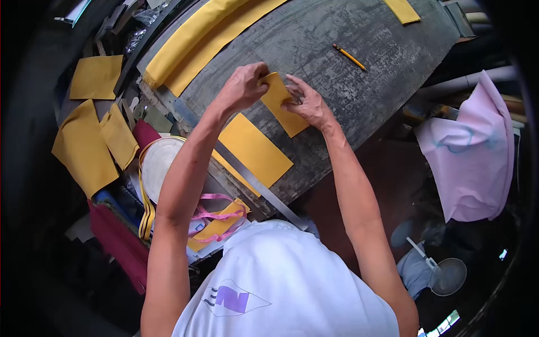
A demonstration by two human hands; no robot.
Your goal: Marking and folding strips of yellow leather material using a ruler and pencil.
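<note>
Fingers of the left hand curled closed over the top corner of a small yellow fabric piece, pinching its edge. Right hand pressed on the same piece from the other side, fingertips bent down onto the cloth and pinning it flat. Both hands close together, nearly touching across the fabric, near the middle of a dark grey worn worktable. Fabric piece lying slantwise on the tabletop, its lower end poking out below the right hand.

Just below it, toward the body, a larger yellow rectangle lying flat on the table, apart from the held piece. Long metal ruler running slantwise along the near table edge, beside that rectangle. Yellow pencil on the table beyond the hands, well apart from them. Long folded length of yellow cloth stretched along the far left side of the table; another yellow scrap at the far edge.

Off the table to the left, several loose yellow cut pieces lying in a heap, plus a round white plate-like object ringed by yellow strapping. Pink tape coiled near the left elbow. Pale pink cloth draped on the right. White shirt filling the lower middle.
</note>
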